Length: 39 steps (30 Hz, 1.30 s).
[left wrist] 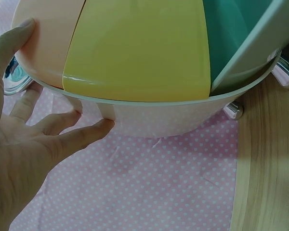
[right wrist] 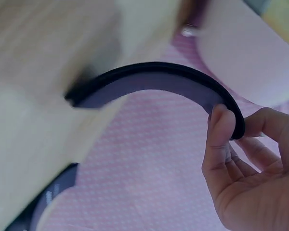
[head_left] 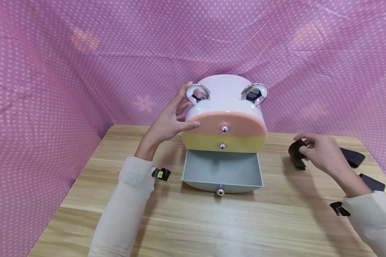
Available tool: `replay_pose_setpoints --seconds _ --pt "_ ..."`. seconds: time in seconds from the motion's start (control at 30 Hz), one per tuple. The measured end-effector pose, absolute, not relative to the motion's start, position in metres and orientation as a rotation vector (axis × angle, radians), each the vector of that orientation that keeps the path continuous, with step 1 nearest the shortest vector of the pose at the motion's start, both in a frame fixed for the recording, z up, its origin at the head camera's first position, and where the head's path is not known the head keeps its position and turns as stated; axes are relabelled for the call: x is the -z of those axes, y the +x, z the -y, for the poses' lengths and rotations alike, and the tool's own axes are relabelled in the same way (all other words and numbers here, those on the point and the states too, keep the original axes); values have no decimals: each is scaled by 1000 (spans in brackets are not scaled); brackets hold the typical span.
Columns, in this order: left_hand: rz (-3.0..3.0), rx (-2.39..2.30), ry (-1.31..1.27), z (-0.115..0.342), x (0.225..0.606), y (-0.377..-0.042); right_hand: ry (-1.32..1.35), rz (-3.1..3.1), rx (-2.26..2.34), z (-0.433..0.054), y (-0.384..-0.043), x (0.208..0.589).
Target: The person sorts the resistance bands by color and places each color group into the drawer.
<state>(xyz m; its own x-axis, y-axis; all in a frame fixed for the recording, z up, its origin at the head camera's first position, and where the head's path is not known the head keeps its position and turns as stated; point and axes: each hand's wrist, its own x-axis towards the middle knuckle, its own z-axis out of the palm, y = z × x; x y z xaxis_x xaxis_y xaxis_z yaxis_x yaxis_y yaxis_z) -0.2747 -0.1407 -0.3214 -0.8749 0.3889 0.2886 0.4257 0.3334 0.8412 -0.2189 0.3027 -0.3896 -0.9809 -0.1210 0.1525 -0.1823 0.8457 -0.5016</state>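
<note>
Pink dotted cloth (head_left: 167, 53), wooden tabletop (head_left: 186, 221), hands (head_left: 165, 125) (head_left: 323, 151) on cabinet (head_left: 241, 141) and black strip (head_left: 295, 151)

Bright head view, dimmer left wrist view
Glare on table (head_left: 225, 232) and cabinet (head_left: 241, 132); soft shadows (head_left: 308, 189); right wrist view partly blurred.

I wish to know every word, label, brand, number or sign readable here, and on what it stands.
No text is readable in these views.
Too blurred: faint pale marks, perhaps lettering, on the curved black strip lying on the wooden table.
Too small: any print on the square yellow patch of the black device by the white left cuff.
</note>
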Motion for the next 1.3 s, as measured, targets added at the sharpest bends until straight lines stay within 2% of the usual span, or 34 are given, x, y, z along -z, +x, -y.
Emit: replay_pose_setpoints --seconds 0.4,0.73,1.07,1.3 --pt "2538 1621 -770 141 321 -274 164 2806 -1027 -296 -196 345" --pt "2540 1617 -766 141 321 -275 248 2732 -1132 -268 -168 303" --pt "2539 1622 -762 142 320 -274 532 2724 -1285 -196 -153 289" --pt "2527 1622 -793 140 320 -274 739 2615 -1556 -131 -158 293"
